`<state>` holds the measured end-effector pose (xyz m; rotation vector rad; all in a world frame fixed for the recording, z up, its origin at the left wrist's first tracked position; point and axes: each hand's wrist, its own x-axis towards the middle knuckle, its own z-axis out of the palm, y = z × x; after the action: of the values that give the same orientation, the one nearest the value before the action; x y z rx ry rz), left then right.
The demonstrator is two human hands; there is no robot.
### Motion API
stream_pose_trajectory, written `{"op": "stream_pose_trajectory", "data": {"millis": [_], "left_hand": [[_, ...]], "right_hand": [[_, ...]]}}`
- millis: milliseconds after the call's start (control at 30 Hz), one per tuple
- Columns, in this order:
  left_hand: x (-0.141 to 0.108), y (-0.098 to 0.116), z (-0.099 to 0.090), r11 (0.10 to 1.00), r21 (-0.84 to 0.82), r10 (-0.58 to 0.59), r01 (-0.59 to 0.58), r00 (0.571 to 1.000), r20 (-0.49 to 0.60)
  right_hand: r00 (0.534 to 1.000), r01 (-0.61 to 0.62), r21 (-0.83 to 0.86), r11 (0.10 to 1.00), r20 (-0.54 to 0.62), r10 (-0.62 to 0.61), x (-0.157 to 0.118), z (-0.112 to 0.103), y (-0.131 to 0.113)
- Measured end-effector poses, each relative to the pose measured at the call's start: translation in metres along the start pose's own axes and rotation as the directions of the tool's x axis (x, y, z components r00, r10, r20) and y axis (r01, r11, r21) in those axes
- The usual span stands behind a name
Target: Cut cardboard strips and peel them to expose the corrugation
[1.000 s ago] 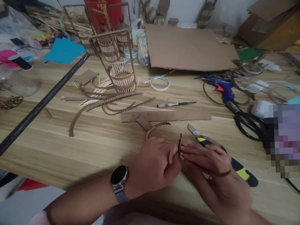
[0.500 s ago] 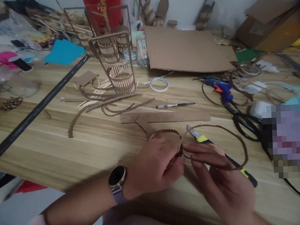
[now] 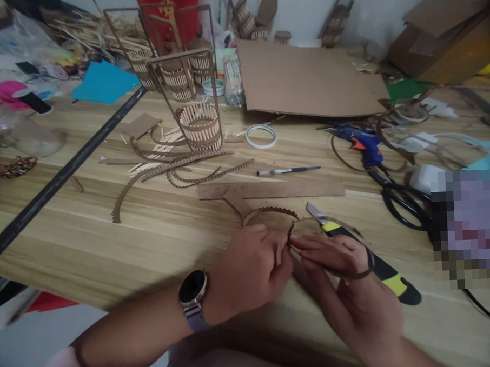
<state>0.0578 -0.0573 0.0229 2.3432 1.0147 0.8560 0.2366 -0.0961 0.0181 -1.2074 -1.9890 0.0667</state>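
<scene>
My left hand (image 3: 252, 267), with a watch (image 3: 193, 288) on its wrist, is closed around a thin brown cardboard strip (image 3: 365, 273). The fingers of my right hand (image 3: 351, 287) pinch the same strip close beside it, and the strip loops over the right hand. The exact grip is partly hidden by the fingers. Behind the left hand a curved corrugated strip (image 3: 272, 209) stands on the table. A yellow and black utility knife (image 3: 348, 234) lies under and beyond the right hand, blade out. Flat cardboard (image 3: 286, 189) lies ahead of both hands.
A stick basket with a tall handle (image 3: 202, 132) stands among loose strips. Beyond the hands lie a pen (image 3: 289, 171), a tape roll (image 3: 261, 136) and a large cardboard sheet (image 3: 305, 81). On the right are a blue glue gun (image 3: 367, 145) and black-handled scissors (image 3: 406, 206).
Both hands have shifted slightly left. The loop of strip at the right hand has become smaller and drawn in toward the fingers, uncovering more of the knife.
</scene>
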Motion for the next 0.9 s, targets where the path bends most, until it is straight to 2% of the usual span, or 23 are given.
{"op": "stream_pose_trajectory", "data": {"millis": [333, 533, 633, 700, 767, 833, 900], "left_hand": [[0.003, -0.003, -0.004, 0.993, -0.117, 0.008, -0.005, 1.0, 0.024], [0.003, -0.002, -0.002, 0.994, -0.111, -0.008, 0.015, 0.998, 0.064], [0.004, -0.003, -0.004, 0.989, -0.144, -0.025, 0.039, 0.995, 0.096], [0.006, -0.003, -0.007, 0.975, -0.185, -0.102, 0.12, 0.989, 0.105], [0.008, -0.004, -0.012, 0.923, -0.276, -0.24, 0.268, 0.962, 0.132], [0.011, -0.005, -0.015, 0.809, -0.402, -0.379, 0.429, 0.903, 0.202], [0.015, -0.008, -0.017, 0.649, -0.537, -0.46, 0.539, 0.84, 0.288]], "right_hand": [[0.994, -0.085, 0.163, 0.983, -0.051, 0.095, 0.002, -0.001, 0.004], [0.999, -0.027, 0.119, 0.993, -0.037, 0.032, 0.002, -0.002, 0.007], [0.999, -0.023, 0.065, 0.998, 0.025, 0.021, 0.005, -0.006, 0.013], [0.993, 0.032, -0.028, 0.999, 0.112, -0.029, 0.008, -0.012, 0.026], [0.982, 0.068, -0.17, 0.983, 0.183, -0.036, 0.008, -0.018, 0.045], [0.974, 0.006, -0.339, 0.941, 0.216, 0.072, 0.004, -0.024, 0.067], [0.959, -0.032, -0.483, 0.875, 0.232, 0.163, -0.003, -0.026, 0.087]]}}
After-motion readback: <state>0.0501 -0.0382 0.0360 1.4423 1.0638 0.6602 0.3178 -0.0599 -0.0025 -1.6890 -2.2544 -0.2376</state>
